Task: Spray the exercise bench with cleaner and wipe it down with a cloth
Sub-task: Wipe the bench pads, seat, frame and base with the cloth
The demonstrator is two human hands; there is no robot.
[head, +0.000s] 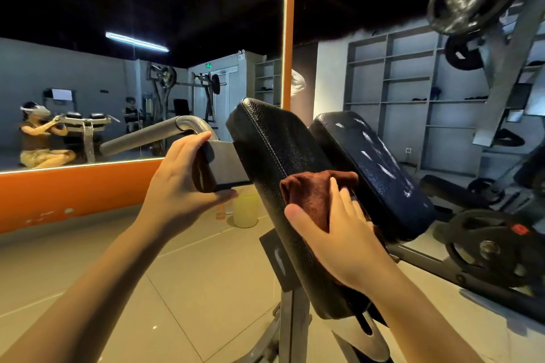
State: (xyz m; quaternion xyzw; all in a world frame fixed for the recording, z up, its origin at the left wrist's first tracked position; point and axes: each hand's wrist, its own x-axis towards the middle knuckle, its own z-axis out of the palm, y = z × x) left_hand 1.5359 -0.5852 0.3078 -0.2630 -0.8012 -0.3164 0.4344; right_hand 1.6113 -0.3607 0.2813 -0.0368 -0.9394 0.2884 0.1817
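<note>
Pads: two, black, side by side. Cloth: one, brown, under your flat right hand. Your left hand grips one metal bracket.

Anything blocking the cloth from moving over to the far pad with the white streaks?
Nothing visible. The right hand presses the brown cloth on the near black pad; the streaked far pad lies right beside it, with only a narrow gap between them. The left hand grips the frame bracket, away from that path.
</note>
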